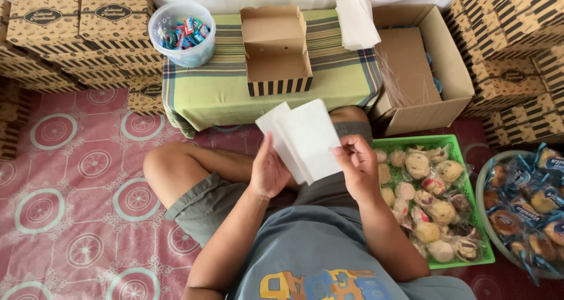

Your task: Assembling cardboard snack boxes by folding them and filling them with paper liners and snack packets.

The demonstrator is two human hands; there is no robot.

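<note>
Both hands hold white paper sheets [302, 138] up over the lap: the left hand [269, 172] has its fingers curled behind them, and the right hand [358, 166] pinches their edge. Just past them, an open brown box [276, 50] with a striped front sits on a green cloth table [217, 88]. A green basket [467, 185] of wrapped cakes lies to the right.

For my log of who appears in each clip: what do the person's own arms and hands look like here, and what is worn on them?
Both arms are bare from the elbow down, and the left hand and right hand wear no gloves. No ring, watch or bracelet shows in this view. The short sleeves belong to a grey-blue T-shirt with a yellow, orange and blue print on the front. Olive-grey shorts are worn below.
</note>
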